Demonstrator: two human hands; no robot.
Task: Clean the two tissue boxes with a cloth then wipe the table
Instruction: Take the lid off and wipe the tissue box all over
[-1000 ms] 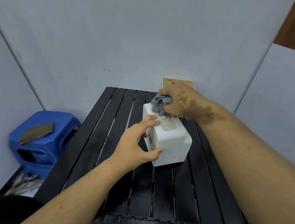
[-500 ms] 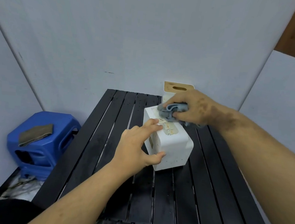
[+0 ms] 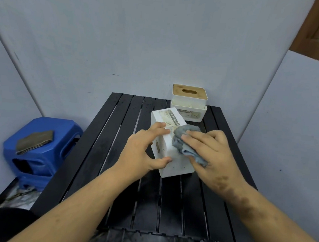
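A white tissue box [image 3: 167, 119] lies on its side in the middle of the black slatted table [image 3: 103, 139]. My left hand [image 3: 143, 150] grips its near left edge, fingers on top and thumb on the near face. My right hand [image 3: 211, 155] holds a crumpled grey cloth [image 3: 183, 142] and presses it onto the top right of that box. A second white tissue box [image 3: 188, 104] with a wooden lid stands upright at the table's far right edge.
A blue plastic stool [image 3: 42, 146] with a folded brown cloth [image 3: 34, 141] on it stands left of the table. Grey wall panels close in behind and on both sides. A wooden frame [image 3: 314, 33] shows at the upper right.
My right hand has dragged the cloth along the box top from the far end toward me. The far box, hidden before, has come into view. My left hand kept its hold.
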